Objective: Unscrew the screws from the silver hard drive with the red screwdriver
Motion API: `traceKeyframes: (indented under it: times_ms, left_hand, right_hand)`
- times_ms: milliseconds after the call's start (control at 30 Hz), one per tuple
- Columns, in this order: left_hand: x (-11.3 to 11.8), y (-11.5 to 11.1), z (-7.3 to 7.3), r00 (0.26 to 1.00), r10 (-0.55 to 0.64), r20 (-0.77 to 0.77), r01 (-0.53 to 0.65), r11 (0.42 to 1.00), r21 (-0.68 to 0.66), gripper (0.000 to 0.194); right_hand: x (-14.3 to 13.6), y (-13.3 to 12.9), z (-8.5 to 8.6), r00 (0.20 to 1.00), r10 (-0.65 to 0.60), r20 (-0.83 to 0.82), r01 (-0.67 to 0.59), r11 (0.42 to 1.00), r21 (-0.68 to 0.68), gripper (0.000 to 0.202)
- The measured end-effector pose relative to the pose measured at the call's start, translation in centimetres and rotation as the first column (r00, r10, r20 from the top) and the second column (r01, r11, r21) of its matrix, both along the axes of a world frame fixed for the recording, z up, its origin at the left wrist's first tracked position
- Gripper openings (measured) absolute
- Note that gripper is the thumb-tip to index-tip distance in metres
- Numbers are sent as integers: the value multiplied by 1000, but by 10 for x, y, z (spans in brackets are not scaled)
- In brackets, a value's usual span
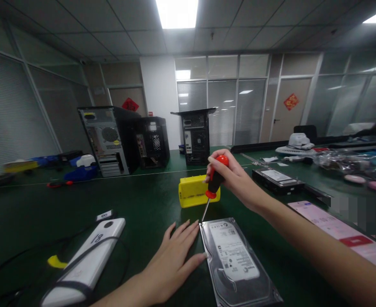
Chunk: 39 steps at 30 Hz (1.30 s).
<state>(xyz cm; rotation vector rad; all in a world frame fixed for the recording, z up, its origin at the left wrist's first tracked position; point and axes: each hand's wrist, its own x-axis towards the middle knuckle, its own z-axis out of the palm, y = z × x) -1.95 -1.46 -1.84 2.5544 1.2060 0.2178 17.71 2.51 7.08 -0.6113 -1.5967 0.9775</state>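
A silver hard drive point(235, 260) with a white label lies flat on the green table in front of me. My right hand point(228, 172) grips a red and black screwdriver point(215, 179) by its handle. The shaft slants down, and its tip meets the drive's far left corner. Any screw there is too small to make out. My left hand point(178, 251) rests along the drive's left edge, fingers spread, with fingertips near the screwdriver tip and the thumb at the drive's side. Just beyond the drive stands a yellow plastic tray point(192, 194), partly behind the screwdriver.
A white power bank point(91, 251) with a black cable lies at left. On the right are a phone point(338, 230) and another hard drive point(277, 179). Computer cases point(109, 140) stand at the back. Bagged items point(344, 164) lie at far right.
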Motion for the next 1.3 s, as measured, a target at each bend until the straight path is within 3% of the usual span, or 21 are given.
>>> traceKeyframes:
  times_ms: [100, 200, 333, 433, 600, 767, 967, 1200, 1300]
  left_hand:
    - [-1, 1, -1, 1000, -8, 5, 8, 1000, 2, 64]
    - [-1, 1, -2, 1000, -9, 10, 9, 1000, 1, 63]
    - [-1, 0, -1, 1000, -5, 30, 5, 1000, 10, 63]
    - [0, 0, -1, 1000, -1, 19, 1, 1000, 7, 63]
    - [-1, 2, -4, 1000, -21, -3, 21, 999, 28, 63]
    - [-2, 1, -3, 1000, -2, -16, 2, 1000, 25, 63]
    - [-2, 0, -2, 1000, -10, 4, 10, 1000, 13, 64]
    - [-3, 3, -4, 1000, -19, 10, 19, 1000, 11, 63]
    - [-3, 3, -4, 1000, -19, 21, 18, 1000, 22, 63]
  right_hand:
    - [0, 1, -2, 999, 38, -32, -40, 996, -82, 21]
    - [1, 1, -1, 999, 2, 52, 0, 998, -56, 25]
    - [3, 2, 1, 969, -190, 156, 175, 979, 105, 29]
    - [3, 5, -1, 934, -332, 134, 312, 938, 149, 35]
    - [1, 8, -5, 880, -464, 105, 433, 873, 227, 40]
    - [5, 9, -5, 912, -386, 140, 345, 904, 251, 37]
    - [12, 9, -2, 843, -447, 300, 322, 865, 384, 32]
    - [17, 5, 10, 916, -238, 323, 170, 959, 225, 49]
    - [14, 3, 10, 892, -310, 330, 228, 938, 262, 49]
